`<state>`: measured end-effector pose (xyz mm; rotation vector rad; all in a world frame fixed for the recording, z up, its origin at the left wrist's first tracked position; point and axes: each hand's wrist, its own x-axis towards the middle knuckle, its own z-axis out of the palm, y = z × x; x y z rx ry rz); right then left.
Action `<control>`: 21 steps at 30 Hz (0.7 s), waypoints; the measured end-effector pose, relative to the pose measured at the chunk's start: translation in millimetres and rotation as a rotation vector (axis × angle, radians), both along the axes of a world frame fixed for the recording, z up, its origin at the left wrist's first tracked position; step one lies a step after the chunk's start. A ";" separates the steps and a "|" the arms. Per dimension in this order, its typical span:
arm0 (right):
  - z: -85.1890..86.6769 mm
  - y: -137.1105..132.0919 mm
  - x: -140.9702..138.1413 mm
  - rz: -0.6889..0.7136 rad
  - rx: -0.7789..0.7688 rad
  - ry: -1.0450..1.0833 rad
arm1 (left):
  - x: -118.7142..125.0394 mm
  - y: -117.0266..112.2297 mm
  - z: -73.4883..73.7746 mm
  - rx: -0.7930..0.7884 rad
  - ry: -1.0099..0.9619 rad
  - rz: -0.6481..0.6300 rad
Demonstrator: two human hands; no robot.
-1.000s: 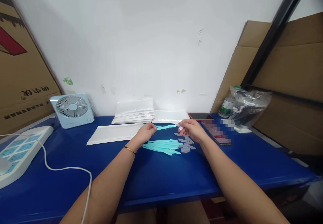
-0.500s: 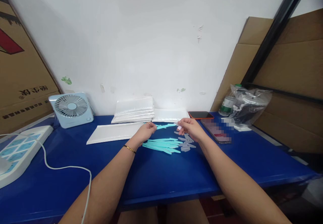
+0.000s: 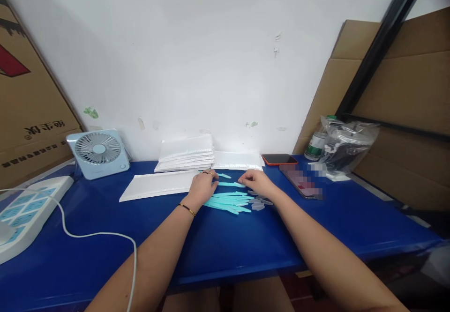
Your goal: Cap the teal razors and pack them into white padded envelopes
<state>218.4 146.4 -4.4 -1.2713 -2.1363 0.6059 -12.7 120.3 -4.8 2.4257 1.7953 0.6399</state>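
Just beyond the turquoise pile [image 3: 228,204], one turquoise stick [image 3: 227,184] spans between the left hand [image 3: 203,188] and the right hand [image 3: 258,182] — best steadied near its left end and guided level by its right tip. The right fingertips bunch at that tip; whether they, or the partly hidden left fingers, clamp it I cannot tell. Clear pieces [image 3: 258,206] sit right of the pile — keep the wrist off them.
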 end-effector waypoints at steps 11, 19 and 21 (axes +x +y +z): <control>-5.2 11.6 24.8 -0.100 0.042 -0.255 | 7.9 -9.6 6.9 -0.140 0.101 -0.155; -10.4 18.6 27.3 -0.216 0.094 -0.293 | 11.8 -17.5 16.2 -0.172 0.004 -0.160; -11.0 19.1 24.9 -0.196 0.111 -0.306 | 10.7 -15.9 14.7 -0.231 -0.020 -0.155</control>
